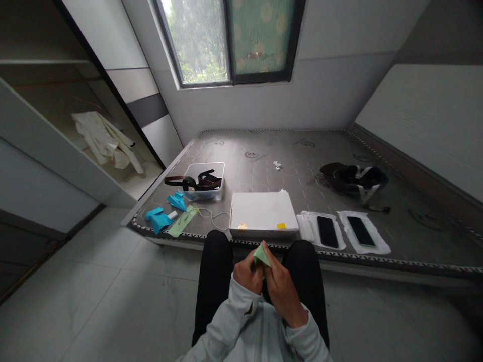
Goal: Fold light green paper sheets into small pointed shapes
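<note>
A small piece of light green paper [261, 255], looking folded, is held between both hands above my lap. My left hand [248, 273] grips it from the left with curled fingers. My right hand [281, 286] pinches its right side, the fingers pointing up along it. The palms and the lower part of the paper are hidden. Just beyond my knees lies a white box [264, 213] with a yellow sticky note [281, 226] at its front edge. A flat light green strip [183, 221] and crumpled blue pieces [160, 219] lie left of the box.
A clear plastic bin [222, 181] holds dark straps. A white cable [213, 217] runs to the box. Right of it, two black phones [327, 232] [360, 231] lie on white wrapping. Behind them is a dark cap-like item [352, 178]. An open wardrobe [147, 178] stands left.
</note>
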`<act>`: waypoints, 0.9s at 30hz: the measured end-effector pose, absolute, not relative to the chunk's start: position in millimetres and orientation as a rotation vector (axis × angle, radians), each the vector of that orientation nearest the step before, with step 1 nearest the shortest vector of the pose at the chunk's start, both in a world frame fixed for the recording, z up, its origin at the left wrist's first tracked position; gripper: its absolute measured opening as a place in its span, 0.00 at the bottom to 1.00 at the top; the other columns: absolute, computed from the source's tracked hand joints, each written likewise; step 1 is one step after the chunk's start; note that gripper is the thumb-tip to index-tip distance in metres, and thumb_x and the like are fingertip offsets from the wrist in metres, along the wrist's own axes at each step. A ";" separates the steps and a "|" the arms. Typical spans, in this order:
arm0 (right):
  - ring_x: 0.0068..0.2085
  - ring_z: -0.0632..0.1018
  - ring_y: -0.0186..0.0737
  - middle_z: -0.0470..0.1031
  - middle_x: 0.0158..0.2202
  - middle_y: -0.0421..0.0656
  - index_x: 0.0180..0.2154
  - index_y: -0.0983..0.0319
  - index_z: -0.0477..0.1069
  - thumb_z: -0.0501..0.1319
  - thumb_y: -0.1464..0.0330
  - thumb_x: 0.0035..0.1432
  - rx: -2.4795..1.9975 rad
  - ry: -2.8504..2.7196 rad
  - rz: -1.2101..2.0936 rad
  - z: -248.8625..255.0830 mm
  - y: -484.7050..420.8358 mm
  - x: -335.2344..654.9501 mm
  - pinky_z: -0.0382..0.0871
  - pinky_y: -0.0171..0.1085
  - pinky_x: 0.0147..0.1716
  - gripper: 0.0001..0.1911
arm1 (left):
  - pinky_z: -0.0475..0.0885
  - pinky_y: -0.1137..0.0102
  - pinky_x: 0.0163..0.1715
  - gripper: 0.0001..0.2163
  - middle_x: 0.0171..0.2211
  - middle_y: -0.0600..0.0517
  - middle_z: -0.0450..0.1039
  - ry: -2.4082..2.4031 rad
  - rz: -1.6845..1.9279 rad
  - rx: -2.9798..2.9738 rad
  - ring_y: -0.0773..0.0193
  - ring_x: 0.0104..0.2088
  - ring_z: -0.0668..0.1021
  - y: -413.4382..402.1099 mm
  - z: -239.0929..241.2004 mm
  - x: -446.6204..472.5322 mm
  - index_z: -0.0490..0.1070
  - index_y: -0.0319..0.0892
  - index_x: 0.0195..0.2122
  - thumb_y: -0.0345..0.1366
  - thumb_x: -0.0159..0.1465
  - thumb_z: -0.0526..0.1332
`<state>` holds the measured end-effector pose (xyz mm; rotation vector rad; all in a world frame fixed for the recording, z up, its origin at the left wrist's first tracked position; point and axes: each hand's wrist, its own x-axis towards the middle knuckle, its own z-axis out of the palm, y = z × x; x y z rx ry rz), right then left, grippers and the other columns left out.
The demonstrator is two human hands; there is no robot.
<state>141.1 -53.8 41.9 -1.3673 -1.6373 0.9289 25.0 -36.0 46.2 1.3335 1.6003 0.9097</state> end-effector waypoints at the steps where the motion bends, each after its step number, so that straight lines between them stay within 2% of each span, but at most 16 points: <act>1: 0.63 0.64 0.41 0.62 0.62 0.45 0.65 0.59 0.53 0.46 0.69 0.66 -1.374 -1.670 0.901 41.3 -54.0 140.5 0.58 0.44 0.62 0.26 | 0.76 0.73 0.39 0.17 0.38 0.49 0.81 1.602 0.926 1.351 0.61 0.38 0.82 -35.6 45.4 24.5 0.76 0.46 0.47 0.38 0.57 0.58; 4: 0.58 0.70 0.43 0.67 0.59 0.46 0.63 0.58 0.58 0.47 0.75 0.60 -1.415 -1.748 0.829 39.2 -54.1 142.3 0.65 0.44 0.57 0.29 | 0.75 0.72 0.49 0.19 0.46 0.51 0.78 1.535 0.988 1.395 0.60 0.47 0.80 -32.5 44.5 19.2 0.73 0.50 0.51 0.35 0.57 0.57; 8: 0.48 0.77 0.43 0.75 0.51 0.44 0.58 0.57 0.67 0.49 0.76 0.56 -1.532 -1.625 0.808 41.5 -53.9 147.6 0.70 0.40 0.48 0.29 | 0.75 0.73 0.51 0.18 0.48 0.51 0.77 1.434 1.074 1.413 0.63 0.49 0.79 -29.2 46.9 11.3 0.76 0.47 0.47 0.31 0.56 0.57; 13: 0.39 0.79 0.41 0.78 0.45 0.44 0.49 0.60 0.74 0.52 0.72 0.57 -1.487 -1.388 0.924 48.8 -54.0 151.6 0.71 0.35 0.37 0.20 | 0.75 0.74 0.51 0.13 0.46 0.50 0.78 1.330 1.179 1.405 0.64 0.48 0.79 -29.4 45.0 9.1 0.79 0.46 0.40 0.31 0.55 0.61; 17: 0.43 0.77 0.44 0.77 0.46 0.45 0.47 0.61 0.74 0.54 0.72 0.55 -1.382 -1.317 1.089 46.0 -54.3 156.9 0.70 0.36 0.40 0.19 | 0.74 0.72 0.53 0.15 0.47 0.50 0.77 1.267 1.153 1.480 0.65 0.49 0.78 -27.8 35.6 8.6 0.79 0.45 0.40 0.27 0.54 0.58; 20: 0.47 0.76 0.45 0.74 0.51 0.46 0.50 0.61 0.72 0.56 0.71 0.53 -1.221 -1.238 1.250 41.6 -54.2 164.0 0.69 0.38 0.45 0.22 | 0.72 0.69 0.57 0.21 0.53 0.50 0.73 1.159 1.138 1.605 0.65 0.54 0.75 -25.2 29.6 5.9 0.75 0.45 0.47 0.25 0.54 0.54; 22: 0.50 0.74 0.47 0.73 0.52 0.47 0.51 0.61 0.71 0.57 0.66 0.55 -1.114 -1.183 1.323 40.5 -53.0 167.6 0.68 0.39 0.48 0.21 | 0.68 0.66 0.61 0.24 0.57 0.49 0.69 1.081 1.120 1.651 0.64 0.58 0.71 -24.1 28.0 3.3 0.72 0.45 0.52 0.26 0.54 0.53; 25: 0.44 0.77 0.45 0.75 0.49 0.47 0.49 0.60 0.72 0.57 0.59 0.59 -1.191 -1.137 1.316 41.2 -49.2 167.9 0.71 0.39 0.43 0.19 | 0.63 0.63 0.65 0.25 0.61 0.50 0.64 0.981 1.068 1.625 0.63 0.62 0.67 -25.0 28.9 -0.7 0.68 0.46 0.55 0.29 0.55 0.55; 27: 0.41 0.78 0.44 0.76 0.47 0.48 0.46 0.60 0.72 0.61 0.58 0.57 -1.273 -1.104 1.258 41.4 -47.1 165.4 0.73 0.37 0.38 0.18 | 0.61 0.63 0.66 0.25 0.61 0.50 0.63 0.909 1.033 1.550 0.61 0.63 0.66 -26.5 31.2 -2.9 0.67 0.46 0.56 0.31 0.55 0.57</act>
